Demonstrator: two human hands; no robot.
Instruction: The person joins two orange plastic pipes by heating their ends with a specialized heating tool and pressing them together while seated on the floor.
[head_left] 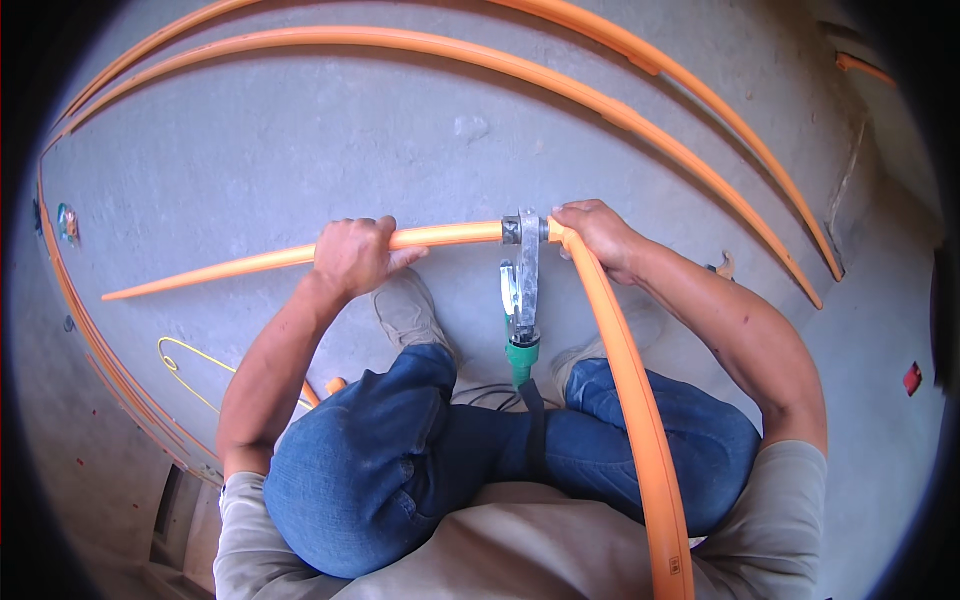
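My left hand (354,256) is closed round a straight orange pipe (455,234), whose far left end tapers away over the floor. The pipe's right end meets a dark socket on the metal heating plate of a pipe welder (523,355). This tool has a green handle and stands upright between my shoes. On the plate's other side, my right hand (600,236) grips an orange elbow fitting (557,231) against the socket. From that elbow a second orange pipe (632,390) runs down over my leg toward my body. How deep either part sits on the sockets is hidden.
Long orange pipes (420,40) lie across the grey concrete floor (330,130) ahead, and more run along the left. A thin yellow wire (190,385) loops at the left. A black cord (490,392) lies behind the welder. A small red piece (912,379) is far right.
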